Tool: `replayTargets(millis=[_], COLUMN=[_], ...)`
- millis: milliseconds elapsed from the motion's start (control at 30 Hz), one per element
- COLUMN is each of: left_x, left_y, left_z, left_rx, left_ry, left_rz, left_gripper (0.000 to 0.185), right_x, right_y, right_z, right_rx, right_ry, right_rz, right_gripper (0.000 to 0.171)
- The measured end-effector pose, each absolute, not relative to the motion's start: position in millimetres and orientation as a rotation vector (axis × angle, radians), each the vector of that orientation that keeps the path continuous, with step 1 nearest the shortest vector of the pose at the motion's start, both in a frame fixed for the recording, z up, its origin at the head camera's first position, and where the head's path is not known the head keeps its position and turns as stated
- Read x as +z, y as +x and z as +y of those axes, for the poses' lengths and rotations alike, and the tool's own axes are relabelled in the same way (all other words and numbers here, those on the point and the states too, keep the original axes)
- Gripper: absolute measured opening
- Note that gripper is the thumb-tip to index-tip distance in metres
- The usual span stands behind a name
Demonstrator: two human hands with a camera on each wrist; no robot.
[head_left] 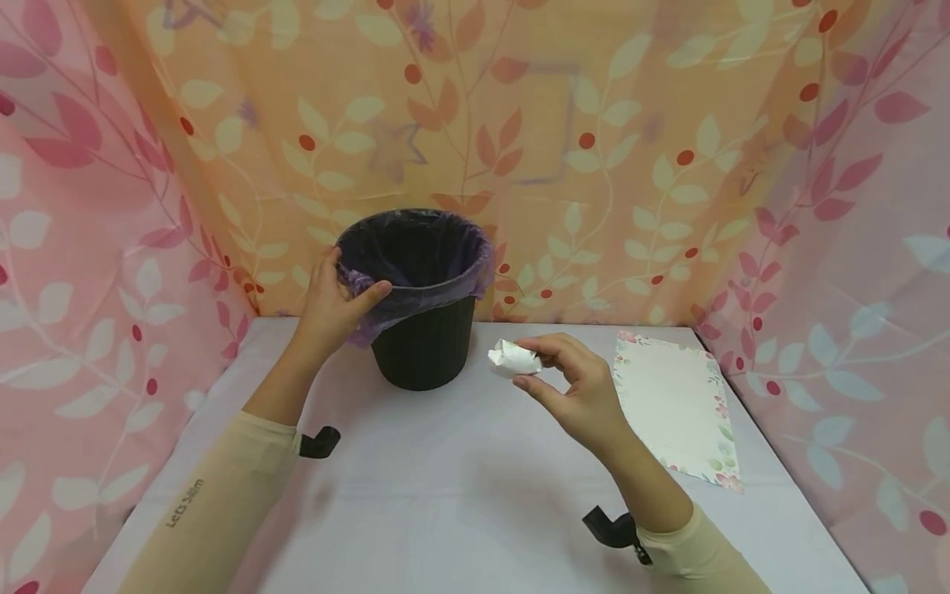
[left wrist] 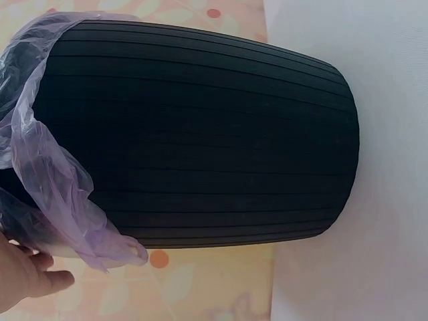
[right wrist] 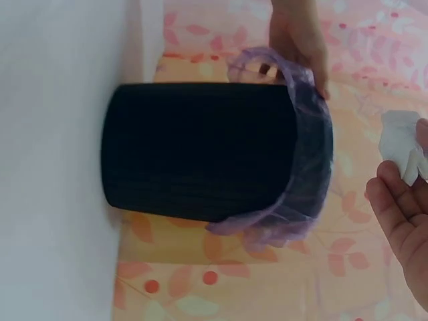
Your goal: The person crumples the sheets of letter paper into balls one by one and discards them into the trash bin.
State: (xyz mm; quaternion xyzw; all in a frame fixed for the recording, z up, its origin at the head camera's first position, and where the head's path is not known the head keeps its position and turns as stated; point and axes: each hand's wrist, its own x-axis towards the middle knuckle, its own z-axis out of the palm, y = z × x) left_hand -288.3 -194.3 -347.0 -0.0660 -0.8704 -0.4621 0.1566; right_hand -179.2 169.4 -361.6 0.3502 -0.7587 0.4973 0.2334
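A black ribbed bin (head_left: 425, 340) (left wrist: 200, 134) (right wrist: 194, 150) lined with a purple plastic bag (head_left: 416, 247) (left wrist: 53, 180) (right wrist: 294, 200) stands at the back of the white table (head_left: 445, 495). My left hand (head_left: 337, 301) (right wrist: 297, 37) grips the bin's left rim over the bag, thumb across the edge. My right hand (head_left: 552, 371) (right wrist: 401, 200) hovers to the right of the bin at about half its height and pinches a crumpled white paper ball (head_left: 512, 359) (right wrist: 403, 144) between thumb and fingers.
A flat sheet of paper with a floral border (head_left: 679, 408) lies on the table at the right. Leaf-patterned cloth walls (head_left: 594, 165) close in the back and both sides.
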Motion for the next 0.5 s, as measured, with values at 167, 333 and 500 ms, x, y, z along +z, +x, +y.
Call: replayTargets(millis=[167, 333, 500], left_x=[-343, -344, -345], left_y=[-287, -287, -285], left_z=[-194, -195, -195], left_rx=[-1.32, -1.358, -1.32], left_ry=[-0.174, -0.169, -0.162], left_rz=[-2.492, -2.498, -2.522], left_gripper=[0.117, 0.119, 0.119], right_x=[-343, -325, -305], right_y=[-196, -208, -218], right_z=[174, 176, 176], right_rx=[1.424, 1.347, 1.371], right_ry=[0.958, 0.958, 0.996], right_rz=[-2.125, -2.163, -2.193], right_gripper=[0.047, 0.044, 0.043])
